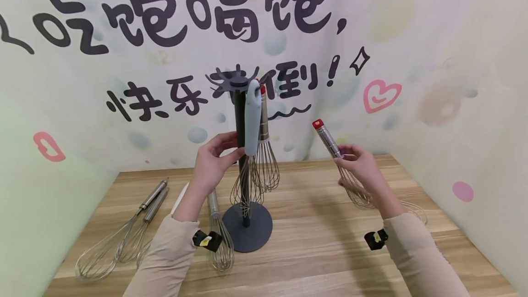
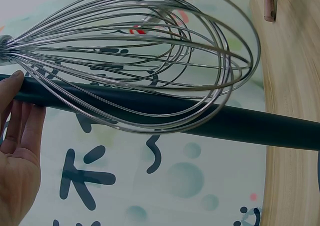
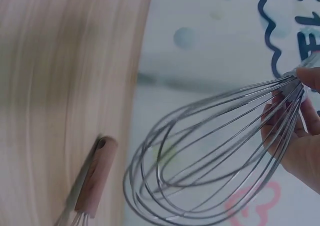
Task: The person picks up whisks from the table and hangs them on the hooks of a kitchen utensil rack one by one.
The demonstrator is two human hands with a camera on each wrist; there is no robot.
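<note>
My left hand (image 1: pixel 212 162) grips the dark pole of an upright whisk stand (image 1: pixel 247 237), thumb in front and fingers behind. From its hooked top hangs a whisk with a light blue handle (image 1: pixel 252 118), close by the left thumb. Behind it hangs a red-tipped metal whisk (image 1: pixel 264 123). In the left wrist view, wire loops (image 2: pixel 150 61) overlap the pole. Off to the stand's right, my right hand (image 1: pixel 363 164) holds another red-tipped metal whisk (image 1: pixel 327 139) where handle meets wires, tilted with the handle upward. Its wire loops (image 3: pixel 210 151) fill much of the right wrist view.
Several metal whisks (image 1: pixel 152 200) lie on the wooden table (image 1: pixel 297 260) at left. One more whisk (image 1: pixel 220 237) lies just left of the stand's base. A wooden-handled whisk (image 3: pixel 97 176) lies at right beneath the right hand. A printed curtain (image 1: pixel 165 68) stands behind.
</note>
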